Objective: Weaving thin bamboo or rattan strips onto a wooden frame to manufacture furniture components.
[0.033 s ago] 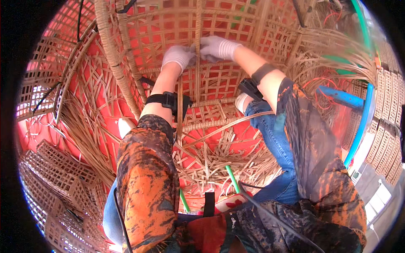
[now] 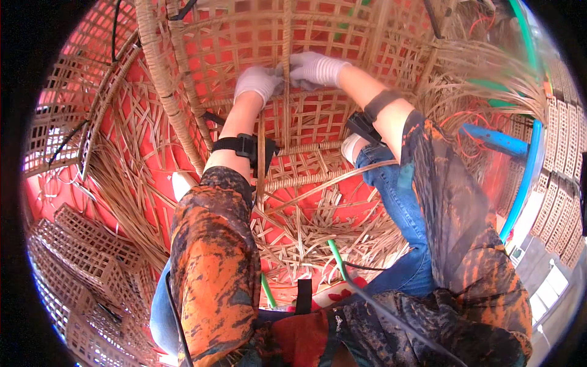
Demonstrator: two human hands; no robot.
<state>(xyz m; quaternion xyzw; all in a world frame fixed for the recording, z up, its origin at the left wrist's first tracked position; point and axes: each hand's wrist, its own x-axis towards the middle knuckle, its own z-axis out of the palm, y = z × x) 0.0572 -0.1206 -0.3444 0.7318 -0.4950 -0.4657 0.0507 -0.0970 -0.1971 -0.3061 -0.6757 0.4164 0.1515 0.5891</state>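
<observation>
A large woven rattan panel [image 2: 318,125] stands in front of me, its open lattice crossed by an upright wrapped rib [image 2: 287,116]. Both my hands wear pale gloves. My left hand [image 2: 258,84] is closed at the rib from the left, fingertips against it. From the other side my right hand [image 2: 317,69] curls its fingers in at the same spot, almost meeting the left. Whether a thin strip is pinched there too is hidden by the gloves. A flat rattan strip [image 2: 261,153] hangs down past my left wrist.
Loose strips [image 2: 318,232] litter the red floor covering [image 2: 162,189] below the panel. Lattice pieces [image 2: 92,257] are piled at the lower left. Long strips [image 2: 489,67] fan out at the upper right, near a blue bar [image 2: 495,140]. My jeans-clad leg [image 2: 397,199] is bent beside the panel.
</observation>
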